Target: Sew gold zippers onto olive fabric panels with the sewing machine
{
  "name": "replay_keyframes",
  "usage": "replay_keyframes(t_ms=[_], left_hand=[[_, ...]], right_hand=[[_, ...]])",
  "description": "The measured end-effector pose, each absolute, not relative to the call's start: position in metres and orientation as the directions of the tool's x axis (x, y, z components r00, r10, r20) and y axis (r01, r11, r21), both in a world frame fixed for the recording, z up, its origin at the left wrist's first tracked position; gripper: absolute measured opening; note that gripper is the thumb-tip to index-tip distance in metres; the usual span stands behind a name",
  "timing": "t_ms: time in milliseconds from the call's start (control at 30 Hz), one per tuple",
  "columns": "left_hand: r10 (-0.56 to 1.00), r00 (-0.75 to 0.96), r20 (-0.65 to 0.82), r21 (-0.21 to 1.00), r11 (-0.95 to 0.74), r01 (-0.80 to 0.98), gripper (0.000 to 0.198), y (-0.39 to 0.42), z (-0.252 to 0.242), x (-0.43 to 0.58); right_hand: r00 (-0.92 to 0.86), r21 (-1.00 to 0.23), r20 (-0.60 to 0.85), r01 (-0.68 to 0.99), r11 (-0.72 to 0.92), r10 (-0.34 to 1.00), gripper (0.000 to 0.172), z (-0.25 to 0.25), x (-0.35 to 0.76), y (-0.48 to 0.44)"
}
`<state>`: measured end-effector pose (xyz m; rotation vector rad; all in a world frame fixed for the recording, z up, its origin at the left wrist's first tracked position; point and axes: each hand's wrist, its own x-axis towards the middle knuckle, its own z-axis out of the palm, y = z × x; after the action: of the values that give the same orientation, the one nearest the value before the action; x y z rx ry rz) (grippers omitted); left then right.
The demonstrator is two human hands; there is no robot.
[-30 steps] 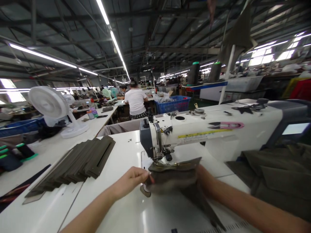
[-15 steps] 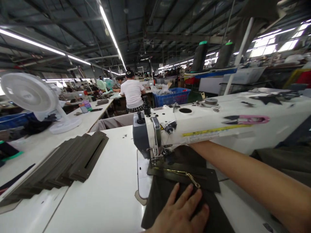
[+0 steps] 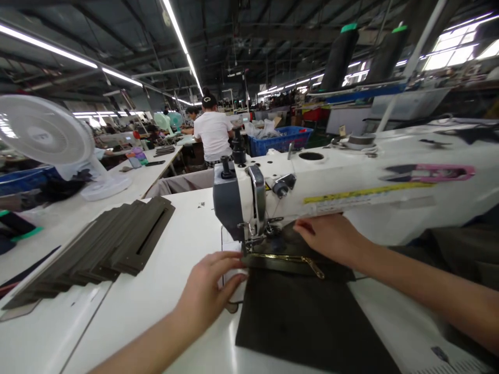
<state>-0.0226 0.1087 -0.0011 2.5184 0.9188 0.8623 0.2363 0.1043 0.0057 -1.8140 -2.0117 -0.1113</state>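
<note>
Fabric (image 3: pixel 304 322), a dark olive-brown flat piece, lies on a glossy white sewing table (image 3: pixel 163 270), its upper edge under the needle area of a white sewing machine with a dark grey end cover (image 3: pixel 343 200). Across that upper part runs a gold-toned metal zipper (image 3: pixel 276 256), its elongated gold pull (image 3: pixel 317 269) lying at the right end.

The person's bare left hand (image 3: pixel 208 278) reaches in from the lower left. It is partly open, thumb apart from the extended fingers, with the tips at the fabric's left edge, close to the needle area; whether they pinch the cloth cannot be told. The bare right hand (image 3: pixel 331 236) is beneath the machine's arm, fingers curled and thumb bent toward them, over the fabric's far side behind the zipper. Whether any cloth is caught between them is unclear.

To the left, flat olive-brown pieces with narrow slots (image 3: pixel 97 246) lie fanned in an overlapping row. Beyond them stands a round white plastic fan (image 3: pixel 47 130). Pink-handled snips with dark blades (image 3: pixel 424 172) rest against the machine's body, above a yellow strip of measuring tape (image 3: pixel 370 192). Farther back, a person in a white shirt (image 3: pixel 213 132) faces away, near a blue plastic basket (image 3: pixel 278 143).
</note>
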Motion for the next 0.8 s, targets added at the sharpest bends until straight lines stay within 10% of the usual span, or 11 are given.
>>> replay_keyframes(t_ms=[233,800], left_hand=[[0.505,0.688,0.520,0.152,-0.848,0.508,0.017,0.124,-0.026,-0.008],[0.450,0.710,0.541,0.061,-0.864,0.501,0.019,0.126,-0.027,-0.010]], right_hand=[[-0.345,-0.143,0.466,0.879,0.455,0.815,0.020,-0.019,0.171,0.068],[-0.374,-0.183,0.463,0.847,0.499,0.804,0.021,-0.032,0.175,0.081]])
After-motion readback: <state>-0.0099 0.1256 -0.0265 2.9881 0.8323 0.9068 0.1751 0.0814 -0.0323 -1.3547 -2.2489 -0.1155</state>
